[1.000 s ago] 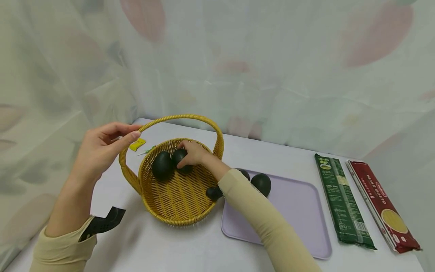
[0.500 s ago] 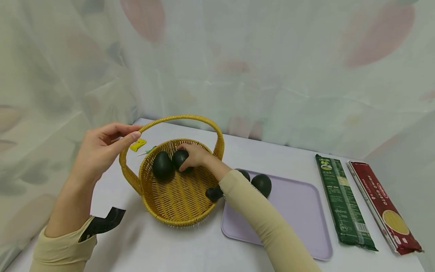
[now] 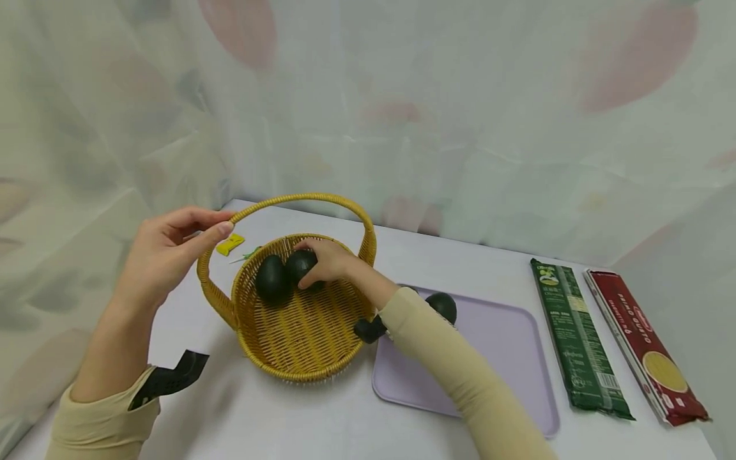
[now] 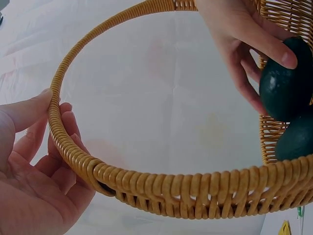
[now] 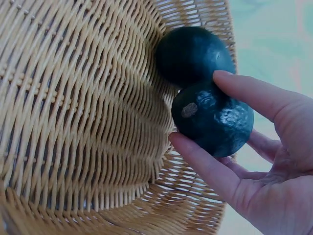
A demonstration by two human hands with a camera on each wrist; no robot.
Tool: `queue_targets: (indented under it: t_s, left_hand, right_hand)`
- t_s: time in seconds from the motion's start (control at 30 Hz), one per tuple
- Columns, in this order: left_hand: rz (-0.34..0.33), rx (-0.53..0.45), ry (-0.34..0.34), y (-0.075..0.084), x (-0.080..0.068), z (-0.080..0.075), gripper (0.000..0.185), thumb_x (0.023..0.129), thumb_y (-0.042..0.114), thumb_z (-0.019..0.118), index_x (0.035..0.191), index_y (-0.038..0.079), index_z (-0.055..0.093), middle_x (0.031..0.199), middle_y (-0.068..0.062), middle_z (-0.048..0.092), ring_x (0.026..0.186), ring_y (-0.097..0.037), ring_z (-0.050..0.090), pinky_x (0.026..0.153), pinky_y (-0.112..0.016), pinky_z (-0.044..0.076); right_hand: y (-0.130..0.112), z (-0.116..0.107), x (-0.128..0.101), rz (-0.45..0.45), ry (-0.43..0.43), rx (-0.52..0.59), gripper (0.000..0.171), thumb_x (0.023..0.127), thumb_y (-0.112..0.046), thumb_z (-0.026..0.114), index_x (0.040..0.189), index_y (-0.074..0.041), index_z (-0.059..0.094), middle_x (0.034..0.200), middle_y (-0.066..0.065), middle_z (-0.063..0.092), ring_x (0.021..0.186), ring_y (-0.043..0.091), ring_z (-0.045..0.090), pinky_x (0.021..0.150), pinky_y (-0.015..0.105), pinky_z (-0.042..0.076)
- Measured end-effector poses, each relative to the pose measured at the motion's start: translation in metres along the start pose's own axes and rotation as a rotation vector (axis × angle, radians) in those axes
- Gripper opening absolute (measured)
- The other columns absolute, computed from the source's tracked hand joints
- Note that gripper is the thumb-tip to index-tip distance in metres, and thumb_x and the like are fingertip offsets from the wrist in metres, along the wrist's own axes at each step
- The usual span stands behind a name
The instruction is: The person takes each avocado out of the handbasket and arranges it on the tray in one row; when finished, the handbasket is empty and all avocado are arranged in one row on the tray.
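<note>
Avocados: two sit in the wicker basket (image 3: 299, 345), and one more shows on the lilac tray (image 3: 506, 370) beside it. The avocado in the right hand (image 3: 303, 265) lies against the far side of the basket floor, touching the second avocado (image 3: 270, 279) to its left. The right hand (image 3: 329, 260) grasps it, thumb on one side and fingers curled over the other. The left hand (image 3: 163, 255) pinches the basket handle (image 3: 299, 199) near its left end, thumb on top, fingers underneath. The tray avocado (image 3: 441, 305) is partly hidden behind the right sleeve.

Also counted on the table (image 3: 241, 415): one basket, one tray, two long pasta packets, a green packet (image 3: 577, 338) and a red packet (image 3: 641, 348), lying side by side at the right. A small yellow scrap (image 3: 230, 244) lies behind the basket.

The right wrist view shows the pale stem scar on the held avocado and that the thumb and forefinger clasp it from opposite sides; the head view cannot show this. The left wrist view shows the handle's coiled weave running across the left fingers, and the right hand coming in from above. Only the head view shows the tray, the packets and both sleeves.
</note>
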State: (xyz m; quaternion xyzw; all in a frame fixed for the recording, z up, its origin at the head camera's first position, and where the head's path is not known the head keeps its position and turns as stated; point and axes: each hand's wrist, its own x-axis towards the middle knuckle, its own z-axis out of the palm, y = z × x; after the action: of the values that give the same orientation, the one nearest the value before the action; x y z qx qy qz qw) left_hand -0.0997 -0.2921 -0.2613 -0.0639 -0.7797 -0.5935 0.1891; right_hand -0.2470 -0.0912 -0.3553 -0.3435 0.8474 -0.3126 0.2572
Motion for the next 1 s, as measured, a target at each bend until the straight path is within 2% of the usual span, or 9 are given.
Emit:
queue_targets:
  t_s: [0.07,0.13,0.2,0.3,0.47,0.63,0.87,1.0]
  left_hand:
    - [-0.001,-0.022,-0.002,0.000,0.000,0.000,0.017,0.089,-0.005,0.066,0.096,0.007,0.076,0.099,0.006,0.074,0.085,-0.005,0.065,0.072,-0.012,0.048]
    - [-0.001,-0.040,-0.006,0.000,0.000,-0.001,0.017,0.089,-0.007,0.065,0.097,0.005,0.075,0.099,0.006,0.074,0.086,-0.005,0.066,0.073,-0.012,0.048]
    - [0.001,-0.019,-0.001,0.001,0.000,-0.001,0.016,0.089,-0.006,0.065,0.097,0.004,0.075,0.099,0.006,0.074,0.086,-0.004,0.066,0.073,-0.012,0.049]
    - [0.004,0.014,0.003,0.002,0.001,0.000,0.015,0.089,-0.006,0.065,0.098,0.001,0.073,0.100,0.007,0.073,0.086,-0.004,0.065,0.073,-0.013,0.049]
    - [0.003,0.060,0.006,0.002,0.001,0.000,0.014,0.089,-0.005,0.066,0.099,0.001,0.073,0.100,0.008,0.073,0.087,-0.003,0.064,0.073,-0.013,0.048]
    - [-0.011,0.051,0.012,0.003,0.001,0.000,0.013,0.089,-0.004,0.067,0.099,0.000,0.073,0.100,0.007,0.073,0.087,-0.003,0.064,0.073,-0.013,0.048]
    - [-0.007,0.013,0.011,0.002,0.002,-0.001,0.012,0.089,-0.002,0.068,0.097,0.004,0.075,0.100,0.005,0.074,0.085,-0.005,0.065,0.071,-0.013,0.049]
    - [-0.005,0.036,0.018,0.002,0.003,-0.002,0.011,0.089,0.000,0.069,0.096,0.006,0.075,0.099,0.004,0.074,0.084,-0.006,0.065,0.071,-0.013,0.049]
  right_hand:
    - [-0.003,-0.001,-0.004,-0.011,0.010,-0.023,0.075,0.080,-0.022,0.082,0.145,-0.021,0.044,0.148,0.009,0.040,0.089,0.024,0.063,0.068,0.038,0.057]
    - [-0.006,-0.001,-0.008,-0.027,0.023,-0.064,0.075,0.079,-0.025,0.083,0.144,-0.022,0.045,0.147,0.007,0.042,0.106,0.021,0.059,0.075,0.034,0.055]
    - [-0.009,-0.002,-0.013,-0.051,0.025,-0.095,0.075,0.079,-0.027,0.083,0.143,-0.022,0.045,0.145,0.006,0.044,0.120,0.019,0.050,0.085,0.032,0.051]
    - [-0.012,-0.004,-0.023,-0.079,0.010,-0.121,0.076,0.079,-0.028,0.084,0.143,-0.022,0.045,0.143,0.004,0.046,0.130,0.019,0.044,0.097,0.032,0.044]
    - [-0.011,-0.005,-0.040,-0.117,-0.008,-0.117,0.074,0.079,-0.026,0.083,0.143,-0.021,0.046,0.143,0.003,0.046,0.129,0.019,0.044,0.097,0.032,0.044]
    - [-0.005,-0.007,-0.055,-0.163,-0.005,-0.103,0.073,0.079,-0.023,0.083,0.142,-0.017,0.046,0.138,0.006,0.048,0.126,0.021,0.045,0.094,0.032,0.045]
    - [0.005,-0.015,-0.078,-0.185,0.022,-0.096,0.074,0.079,-0.024,0.083,0.143,-0.019,0.046,0.134,0.003,0.052,0.121,0.019,0.049,0.093,0.033,0.046]
    - [0.010,-0.019,-0.091,-0.204,0.036,-0.066,0.075,0.079,-0.022,0.083,0.143,-0.018,0.046,0.133,0.003,0.052,0.119,0.017,0.050,0.094,0.034,0.046]
